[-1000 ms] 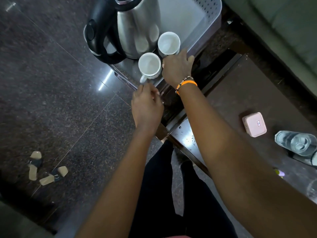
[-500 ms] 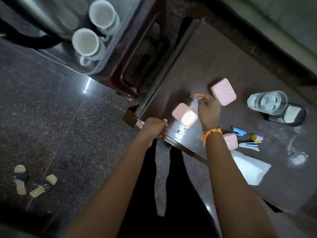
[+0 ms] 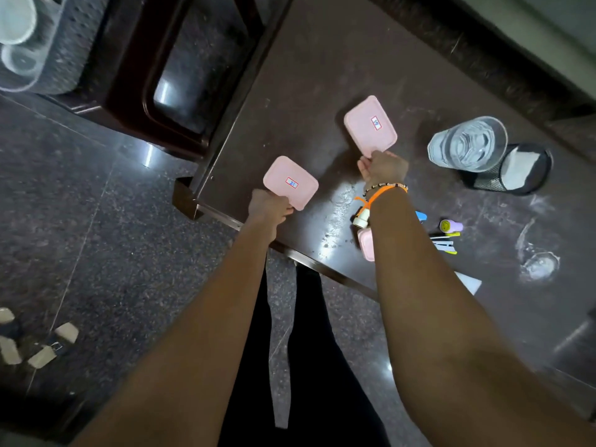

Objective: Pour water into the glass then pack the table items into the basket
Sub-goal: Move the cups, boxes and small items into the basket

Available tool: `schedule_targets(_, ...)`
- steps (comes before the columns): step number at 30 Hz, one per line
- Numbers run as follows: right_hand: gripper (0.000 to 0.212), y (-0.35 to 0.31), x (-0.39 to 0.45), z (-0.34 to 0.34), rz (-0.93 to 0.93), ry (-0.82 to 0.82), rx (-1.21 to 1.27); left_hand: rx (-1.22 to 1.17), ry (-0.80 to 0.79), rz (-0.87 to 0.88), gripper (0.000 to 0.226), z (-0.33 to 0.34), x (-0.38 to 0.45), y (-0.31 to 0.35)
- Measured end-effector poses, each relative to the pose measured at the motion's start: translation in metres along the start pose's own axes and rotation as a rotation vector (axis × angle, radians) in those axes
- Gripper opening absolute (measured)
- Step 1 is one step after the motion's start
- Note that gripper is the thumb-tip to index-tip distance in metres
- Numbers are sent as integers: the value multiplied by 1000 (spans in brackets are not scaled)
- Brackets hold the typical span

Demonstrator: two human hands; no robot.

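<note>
**Two pink boxes held over the tabletop**

Dark tabletop point(image 3: 322, 75) fills the right and far part of the view, its near left corner above a speckled stone floor point(image 3: 80, 221). Far left, a dark wooden stool point(image 3: 135, 101) carries the pale perforated basket point(image 3: 64, 50), only partly in frame; white cups point(image 3: 16, 24) sit inside at the far left edge.

Glass point(image 3: 467, 144) of water stands at the right of the tabletop, touching a black mesh cup point(image 3: 519, 171) just to its right. White paper point(image 3: 469, 282) shows near the right forearm.

Left hand point(image 3: 269, 206) grips the near edge of a pink box point(image 3: 290, 182), fingers curled round it, above the near left corner of the tabletop. Right hand point(image 3: 383, 167) pinches the near edge of a second pink box point(image 3: 370, 125), farther in and left of the glass. Each box has a small label on top. An orange bracelet point(image 3: 380, 192) rings the right wrist.

A third pink box point(image 3: 366, 243) lies on the tabletop, mostly hidden by the right forearm. Just beside it: a small white cylinder point(image 3: 361, 219), a blue item point(image 3: 421, 217), a lilac and yellow piece point(image 3: 451, 225), and pens point(image 3: 446, 245). Exact kinds too small to tell.
</note>
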State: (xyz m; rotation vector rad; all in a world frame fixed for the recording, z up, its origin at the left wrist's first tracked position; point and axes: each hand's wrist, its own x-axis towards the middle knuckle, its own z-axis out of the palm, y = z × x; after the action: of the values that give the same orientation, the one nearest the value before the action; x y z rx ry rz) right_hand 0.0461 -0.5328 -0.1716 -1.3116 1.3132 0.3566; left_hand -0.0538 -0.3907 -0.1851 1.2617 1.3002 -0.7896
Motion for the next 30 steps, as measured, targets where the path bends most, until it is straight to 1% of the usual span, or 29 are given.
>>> schedule_targets(2, 31, 3, -4, -3, 3, -47, 7, 21, 52, 46, 35, -1, 2, -1)
schedule_targets(3, 31, 3, -8, -6, 10, -66, 8, 29, 72, 68, 33, -3, 0, -1)
schedule_targets(5, 17, 2, -16, -11, 18, -107, 39, 30, 126, 119, 20, -8, -6, 0)
schedule_targets(6, 14, 1, -21, -12, 16, -127, 36, 18, 155, 144, 17, -12, -12, 1)
schedule_targets(9, 25, 1, -39, -12, -6, -183, 7, -28, 207, 243, 15, -28, -33, 6)
schedule_targets(14, 22, -2, -79, 3, 6, -364, 50, -156, 302, 432, 19, -66, -74, 18)
schedule_targets(16, 21, -7, -100, 18, 13, -428, 63, -162, 366, 504, 21, -86, -86, 31)
schedule_targets(20, 21, -20, -139, 60, -12, -531, 40, -191, 497, 631, 29, -134, -97, 74)
schedule_targets(22, 21, -28, -154, 87, -55, -581, 44, -168, 534, 702, 34, -160, -97, 103)
schedule_targets(26, 21, -41, -176, 141, -210, -667, -6, 19, 593, 826, 36, -208, -82, 172)
schedule_targets(30, 18, -50, -188, 193, -306, -669, -42, 185, 544, 866, 38, -246, -52, 241)
